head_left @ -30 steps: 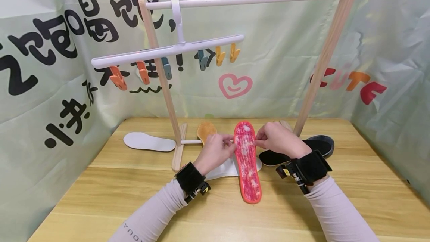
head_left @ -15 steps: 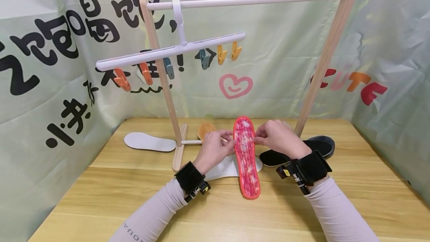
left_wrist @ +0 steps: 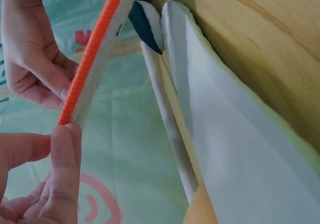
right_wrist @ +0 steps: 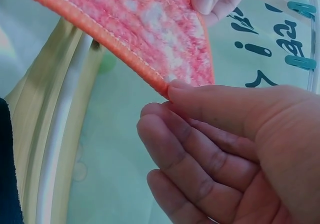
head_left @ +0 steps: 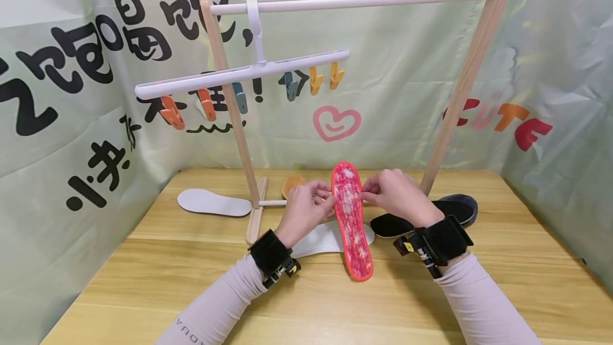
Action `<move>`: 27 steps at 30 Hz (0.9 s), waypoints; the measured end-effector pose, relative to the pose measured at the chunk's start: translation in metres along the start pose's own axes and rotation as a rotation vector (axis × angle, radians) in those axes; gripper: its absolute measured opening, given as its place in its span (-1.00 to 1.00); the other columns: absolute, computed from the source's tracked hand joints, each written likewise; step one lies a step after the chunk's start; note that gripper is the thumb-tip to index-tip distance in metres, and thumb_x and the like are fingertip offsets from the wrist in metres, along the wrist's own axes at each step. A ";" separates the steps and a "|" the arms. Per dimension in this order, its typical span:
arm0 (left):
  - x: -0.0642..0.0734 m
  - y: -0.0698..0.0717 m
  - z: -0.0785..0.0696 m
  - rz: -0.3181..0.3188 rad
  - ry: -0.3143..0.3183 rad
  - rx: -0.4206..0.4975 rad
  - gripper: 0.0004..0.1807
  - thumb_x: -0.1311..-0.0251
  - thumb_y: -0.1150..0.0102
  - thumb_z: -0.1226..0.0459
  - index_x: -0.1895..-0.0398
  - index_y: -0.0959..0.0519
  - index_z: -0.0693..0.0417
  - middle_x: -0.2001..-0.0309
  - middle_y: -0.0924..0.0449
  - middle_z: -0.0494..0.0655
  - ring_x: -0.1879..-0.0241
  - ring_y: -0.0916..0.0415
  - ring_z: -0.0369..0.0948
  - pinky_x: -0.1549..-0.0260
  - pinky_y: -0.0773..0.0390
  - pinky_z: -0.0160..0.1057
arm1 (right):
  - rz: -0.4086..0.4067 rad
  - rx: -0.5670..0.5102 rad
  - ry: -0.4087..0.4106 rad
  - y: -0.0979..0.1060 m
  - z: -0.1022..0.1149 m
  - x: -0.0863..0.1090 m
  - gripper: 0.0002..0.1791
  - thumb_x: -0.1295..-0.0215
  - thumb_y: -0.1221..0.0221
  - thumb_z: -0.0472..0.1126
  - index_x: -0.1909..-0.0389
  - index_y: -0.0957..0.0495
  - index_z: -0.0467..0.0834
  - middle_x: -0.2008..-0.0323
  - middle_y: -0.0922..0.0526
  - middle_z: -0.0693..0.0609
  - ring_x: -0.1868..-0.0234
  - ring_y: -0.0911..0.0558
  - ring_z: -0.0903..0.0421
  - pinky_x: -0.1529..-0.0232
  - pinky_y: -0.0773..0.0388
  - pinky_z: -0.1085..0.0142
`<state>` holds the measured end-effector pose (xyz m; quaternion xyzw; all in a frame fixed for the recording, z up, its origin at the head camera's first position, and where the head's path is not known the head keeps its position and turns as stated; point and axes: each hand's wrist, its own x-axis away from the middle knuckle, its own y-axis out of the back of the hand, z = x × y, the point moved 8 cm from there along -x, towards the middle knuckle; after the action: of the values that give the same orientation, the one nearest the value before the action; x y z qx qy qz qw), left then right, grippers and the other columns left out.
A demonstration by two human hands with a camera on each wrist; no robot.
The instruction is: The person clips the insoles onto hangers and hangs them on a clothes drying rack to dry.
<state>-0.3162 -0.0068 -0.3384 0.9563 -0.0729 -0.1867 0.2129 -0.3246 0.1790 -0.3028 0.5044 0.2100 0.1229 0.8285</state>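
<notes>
Left hand and right hand each pinch one edge of the red-and-white insole — held above the desk. Step in hand, in judgement: aligning it; lifting it to the clothespins would call for an even pinch.

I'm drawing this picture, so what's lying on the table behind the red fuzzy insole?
Behind the red fuzzy insole, a white insole lies on the wooden table, showing on both sides of it. The strip between is covered, so I can't see it.
</notes>
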 end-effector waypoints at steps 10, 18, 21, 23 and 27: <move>-0.001 -0.002 0.002 0.014 0.026 0.053 -0.89 -0.37 -0.40 0.37 0.12 -0.72 0.23 0.25 -0.82 0.08 0.30 -0.83 0.10 0.37 -0.81 -0.22 | -0.012 -0.058 -0.010 0.001 0.002 0.000 -0.85 -0.43 -0.42 -0.10 0.25 -0.84 -0.09 0.40 -0.85 0.10 0.36 -0.82 0.13 0.31 -0.71 0.28; -0.003 -0.002 0.000 0.031 0.031 0.091 -0.90 -0.41 -0.37 0.36 0.14 -0.72 0.26 0.27 -0.83 0.11 0.34 -0.83 0.08 0.24 -0.82 0.11 | -0.023 -0.083 -0.040 0.006 0.004 0.000 -0.85 -0.43 -0.42 -0.11 0.20 -0.82 -0.12 0.32 -0.87 -0.04 0.36 -0.80 0.18 0.25 -0.77 0.21; -0.003 -0.002 0.000 0.033 0.030 0.098 -0.91 -0.41 -0.36 0.37 0.14 -0.72 0.26 0.28 -0.83 0.12 0.38 -0.82 0.01 0.26 -0.82 0.09 | -0.025 -0.084 -0.046 0.007 0.005 0.000 -0.85 -0.43 -0.42 -0.12 0.17 -0.81 -0.13 0.30 -0.88 -0.07 0.37 -0.80 0.22 0.24 -0.78 0.21; -0.003 -0.001 0.000 0.031 0.028 0.099 -0.91 -0.41 -0.37 0.37 0.15 -0.71 0.25 0.28 -0.83 0.12 0.39 -0.82 -0.02 0.27 -0.82 0.07 | -0.030 -0.082 -0.050 0.007 0.006 0.000 -0.84 -0.43 -0.42 -0.12 0.16 -0.81 -0.14 0.29 -0.88 -0.07 0.37 -0.79 0.22 0.25 -0.78 0.22; -0.003 0.000 0.000 0.028 0.014 0.098 -0.93 -0.41 -0.36 0.38 0.17 -0.71 0.25 0.29 -0.83 0.12 0.40 -0.82 -0.02 0.28 -0.82 0.06 | -0.039 -0.086 -0.051 0.007 0.006 0.000 -0.84 -0.44 -0.41 -0.12 0.15 -0.81 -0.13 0.31 -0.87 -0.05 0.38 -0.79 0.22 0.27 -0.77 0.24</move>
<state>-0.3185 -0.0059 -0.3378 0.9658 -0.0940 -0.1733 0.1687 -0.3216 0.1776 -0.2943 0.4669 0.1929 0.1029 0.8568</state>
